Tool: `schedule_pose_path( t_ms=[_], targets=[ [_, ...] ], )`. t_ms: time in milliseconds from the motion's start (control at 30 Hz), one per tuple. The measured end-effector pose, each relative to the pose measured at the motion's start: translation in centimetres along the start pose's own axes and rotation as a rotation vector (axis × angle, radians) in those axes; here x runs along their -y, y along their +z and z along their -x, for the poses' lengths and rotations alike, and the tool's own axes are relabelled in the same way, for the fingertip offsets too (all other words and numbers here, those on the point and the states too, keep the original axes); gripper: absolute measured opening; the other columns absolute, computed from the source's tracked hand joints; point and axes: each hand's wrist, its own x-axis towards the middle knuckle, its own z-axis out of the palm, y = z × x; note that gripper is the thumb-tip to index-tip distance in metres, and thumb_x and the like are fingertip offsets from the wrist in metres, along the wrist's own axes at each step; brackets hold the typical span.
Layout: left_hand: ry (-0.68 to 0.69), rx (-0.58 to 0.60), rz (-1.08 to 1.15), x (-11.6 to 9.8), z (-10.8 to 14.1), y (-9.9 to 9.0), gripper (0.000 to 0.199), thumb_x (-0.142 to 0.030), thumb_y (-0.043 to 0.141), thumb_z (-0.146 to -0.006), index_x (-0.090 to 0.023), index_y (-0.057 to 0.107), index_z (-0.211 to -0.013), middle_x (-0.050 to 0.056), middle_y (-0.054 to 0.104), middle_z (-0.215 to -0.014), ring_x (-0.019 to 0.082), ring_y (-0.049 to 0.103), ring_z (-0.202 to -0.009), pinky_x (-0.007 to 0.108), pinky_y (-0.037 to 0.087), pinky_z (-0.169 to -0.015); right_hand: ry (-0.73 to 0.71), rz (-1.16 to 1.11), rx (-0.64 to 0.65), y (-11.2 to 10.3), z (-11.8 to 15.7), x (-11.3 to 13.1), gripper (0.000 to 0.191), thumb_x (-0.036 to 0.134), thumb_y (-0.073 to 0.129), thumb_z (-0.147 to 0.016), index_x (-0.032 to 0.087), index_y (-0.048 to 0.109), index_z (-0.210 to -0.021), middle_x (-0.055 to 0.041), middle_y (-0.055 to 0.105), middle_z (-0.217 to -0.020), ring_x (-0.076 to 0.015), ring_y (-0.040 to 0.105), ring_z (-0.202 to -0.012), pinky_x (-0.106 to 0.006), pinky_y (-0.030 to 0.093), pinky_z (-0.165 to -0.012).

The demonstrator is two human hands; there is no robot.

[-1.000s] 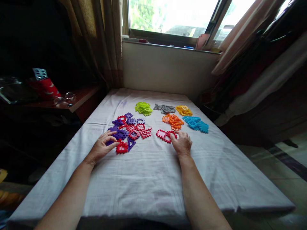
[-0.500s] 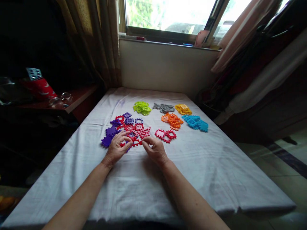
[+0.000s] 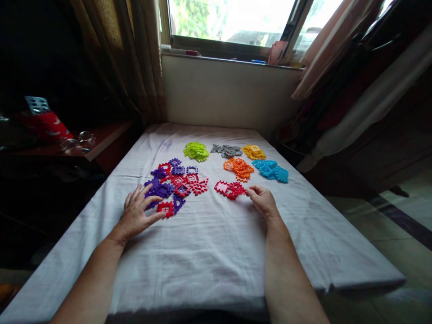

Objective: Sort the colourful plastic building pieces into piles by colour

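My left hand has its fingers spread over the left edge of the mixed pile, by the purple interlocking plastic tiles. Its thumb reaches toward a red window-shaped tile at the near edge of that pile; contact is hard to tell. My right hand pinches the edge of a red interlocking tile between thumb and fingers, at the small red group. A pinkish-red square tile lies at the left of that group.
Sorted piles of lime green, grey, yellow, orange and blue tiles lie farther back on the white cloth. Left of the table, glasses and a red container stand on a wooden surface.
My right hand has moved right, carrying a red tile from the mixed pile to the small red group. My left hand has drawn back left and opened, uncovering the red window-shaped tile.
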Motion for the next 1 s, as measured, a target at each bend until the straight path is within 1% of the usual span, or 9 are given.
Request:
schedule_pose_path(
  t_ms=[100,300,500,567,667,733,833,900,1000],
  targets=[
    [0.005,0.075,-0.041,-0.3,0.3,0.0,0.047,-0.056,0.074,-0.067,-0.031,0.073,-0.106,0.009,0.045,-0.154,0.041,0.028,-0.148,0.062,0.026,-0.117,-0.007,0.113,0.007,0.7,0.5,0.7,0.026,0.045,0.059,-0.075,0.023,0.071,-0.071,-0.0006,0.072,-0.067,-0.0173,0.063,-0.066,-0.027,0.045,-0.066],
    [-0.010,0.104,-0.064,-1.4,0.2,-0.1,0.049,-0.051,0.073,-0.068,-0.030,0.071,-0.112,0.009,0.040,-0.157,0.042,0.025,-0.149,0.063,0.024,-0.117,-0.019,0.374,-0.035,2.9,1.9,3.3,0.023,0.044,0.060,-0.083,0.028,0.076,-0.081,-0.0003,0.076,-0.080,-0.0181,0.066,-0.075,-0.026,0.042,-0.065],
    [-0.018,0.100,-0.038,-1.3,0.2,0.0,0.046,-0.052,0.073,-0.068,-0.029,0.072,-0.108,0.009,0.044,-0.154,0.041,0.026,-0.149,0.063,0.023,-0.118,-0.050,0.428,-0.110,3.2,2.4,4.0,0.021,0.039,0.059,-0.087,0.026,0.076,-0.082,-0.0031,0.076,-0.090,-0.0185,0.066,-0.081,-0.027,0.041,-0.068],
    [0.009,0.072,-0.006,-1.1,0.2,0.2,0.045,-0.053,0.073,-0.068,-0.028,0.072,-0.107,0.010,0.045,-0.154,0.040,0.027,-0.148,0.062,0.024,-0.118,-0.119,0.409,-0.137,3.5,2.6,3.9,0.023,0.038,0.058,-0.088,0.025,0.075,-0.080,-0.0044,0.075,-0.087,-0.0186,0.065,-0.079,-0.027,0.042,-0.068],
    [0.062,0.034,0.058,-1.5,0.0,0.5,0.047,-0.055,0.073,-0.070,-0.028,0.071,-0.109,0.011,0.046,-0.153,0.040,0.028,-0.148,0.063,0.027,-0.116,-0.325,0.347,-0.136,4.6,3.3,4.3,0.027,0.039,0.056,-0.089,0.023,0.073,-0.075,-0.0056,0.073,-0.081,-0.0187,0.064,-0.078,-0.028,0.044,-0.072],
    [0.097,0.023,0.094,-2.3,-0.1,0.8,0.048,-0.055,0.073,-0.072,-0.028,0.069,-0.112,0.011,0.046,-0.153,0.040,0.028,-0.148,0.063,0.026,-0.117,-0.463,0.303,-0.077,5.8,4.2,4.9,0.029,0.039,0.055,-0.090,0.023,0.071,-0.073,-0.0053,0.071,-0.078,-0.0180,0.063,-0.075,-0.027,0.044,-0.072],
    [0.151,0.012,0.128,-4.0,-0.4,1.3,0.049,-0.053,0.072,-0.075,-0.029,0.066,-0.118,0.010,0.045,-0.154,0.037,0.027,-0.149,0.063,0.021,-0.119,-0.591,0.249,0.095,7.7,5.9,6.2,0.027,0.038,0.055,-0.092,0.024,0.073,-0.078,-0.0037,0.071,-0.076,-0.0161,0.063,-0.072,-0.026,0.045,-0.072],
    [0.182,0.008,0.142,-5.1,-0.5,1.6,0.050,-0.052,0.072,-0.076,-0.029,0.065,-0.120,0.010,0.044,-0.155,0.036,0.027,-0.150,0.063,0.019,-0.119,-0.596,0.198,0.205,8.7,6.9,7.0,0.021,0.037,0.058,-0.091,0.025,0.074,-0.096,-0.0016,0.073,-0.080,-0.0145,0.064,-0.071,-0.025,0.047,-0.073],
    [0.216,0.002,0.154,-6.1,-0.7,1.9,0.051,-0.050,0.072,-0.077,-0.029,0.063,-0.122,0.010,0.043,-0.156,0.035,0.027,-0.150,0.062,0.019,-0.120,-0.526,0.091,0.311,9.5,7.6,7.7,0.038,0.035,0.063,-0.087,0.027,0.066,-0.124,0.0010,0.076,-0.085,-0.0128,0.063,-0.066,-0.024,0.048,-0.068]
  ],
)
